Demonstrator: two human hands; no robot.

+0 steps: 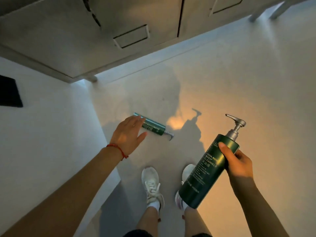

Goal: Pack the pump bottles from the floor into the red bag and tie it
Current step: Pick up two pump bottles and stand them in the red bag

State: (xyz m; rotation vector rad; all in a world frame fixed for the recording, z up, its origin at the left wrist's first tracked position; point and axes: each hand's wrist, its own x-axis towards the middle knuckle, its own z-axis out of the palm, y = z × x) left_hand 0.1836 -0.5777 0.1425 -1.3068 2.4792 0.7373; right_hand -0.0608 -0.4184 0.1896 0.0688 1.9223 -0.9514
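A dark green pump bottle (207, 170) with a silver pump head is held upright and tilted in my right hand (237, 162), low at the right. A second, teal-green pump bottle (154, 128) lies on its side on the pale floor, pump pointing right. My left hand (128, 134) hovers over the teal bottle's left end with fingers spread, covering part of it; whether it touches the bottle I cannot tell. The red bag is not in view.
A grey cabinet (102, 36) with recessed handles stands along the far side. A white ledge (42, 125) runs down the left, with a dark mat (9, 93) on it. My two white sneakers (152, 185) stand just below the bottles.
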